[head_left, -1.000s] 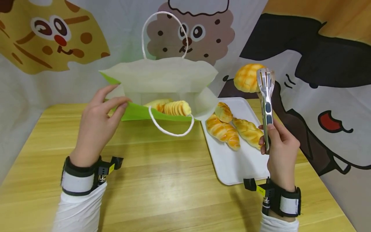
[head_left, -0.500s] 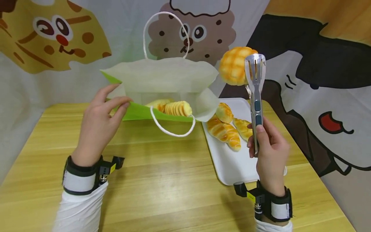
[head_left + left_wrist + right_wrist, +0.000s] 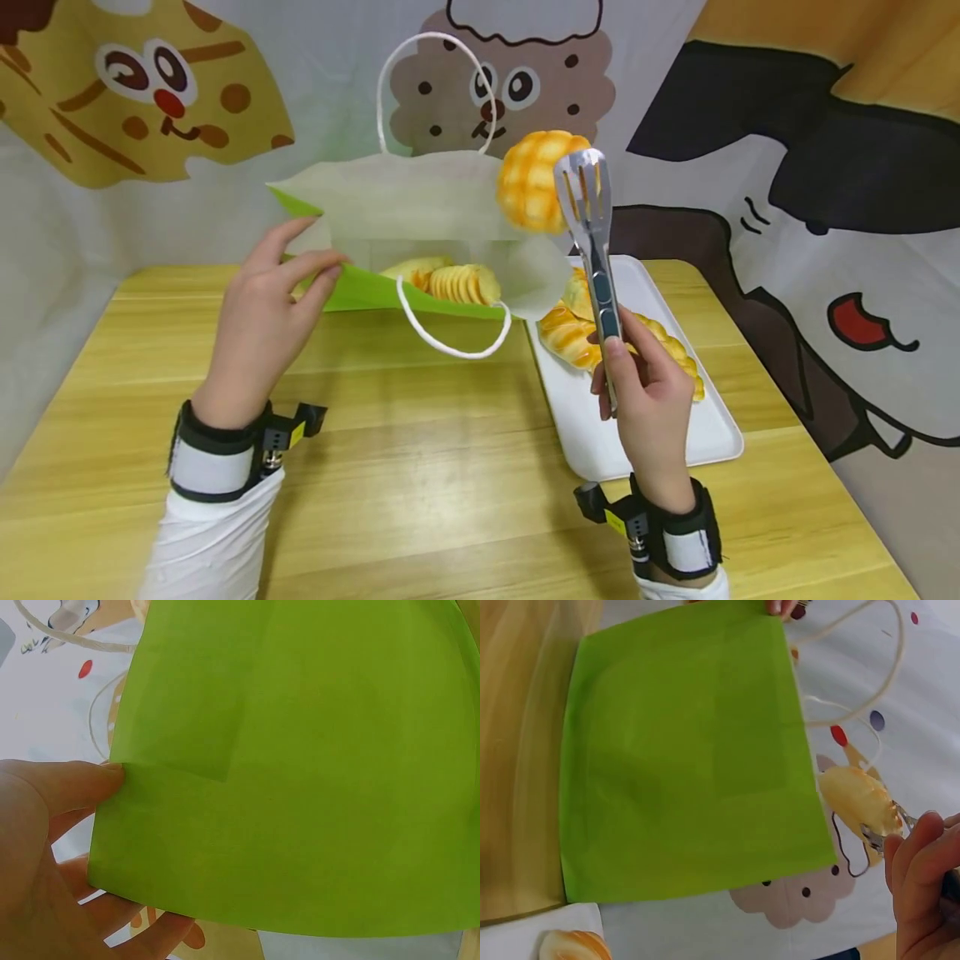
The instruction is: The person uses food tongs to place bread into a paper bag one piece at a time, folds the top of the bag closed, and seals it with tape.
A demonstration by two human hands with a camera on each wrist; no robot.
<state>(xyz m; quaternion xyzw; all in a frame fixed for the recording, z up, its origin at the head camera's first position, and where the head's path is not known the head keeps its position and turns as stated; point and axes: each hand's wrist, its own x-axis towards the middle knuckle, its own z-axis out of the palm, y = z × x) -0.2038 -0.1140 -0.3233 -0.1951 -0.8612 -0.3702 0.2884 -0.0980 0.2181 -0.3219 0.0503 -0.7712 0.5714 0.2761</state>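
Note:
My right hand (image 3: 652,400) grips metal food tongs (image 3: 592,233), their tips raised. Clamped in the tongs is a round bun (image 3: 536,182) with a browned grid pattern, level with the back panel near the right side of the green paper bag (image 3: 360,292). My left hand (image 3: 258,308) holds the bag's left rim; the left wrist view has the thumb (image 3: 90,784) at the edge of the green panel (image 3: 300,765). Inside the gaping bag lie a ridged bread roll (image 3: 465,285) and another bread (image 3: 416,271), partly hidden by the front rim.
A white tray (image 3: 712,442) stands right of the bag on the wooden table (image 3: 420,483). On it lie a glazed croissant (image 3: 566,337), a braided bread (image 3: 682,354) and a small bun (image 3: 577,296), partly behind the tongs. White rope handles (image 3: 450,350) loop from the bag. A printed cloth hangs behind.
My right hand has carried the tongs and bun leftward from over the tray to the bag's right side, rising first, then dipping slightly. The left hand keeps its hold on the rim.

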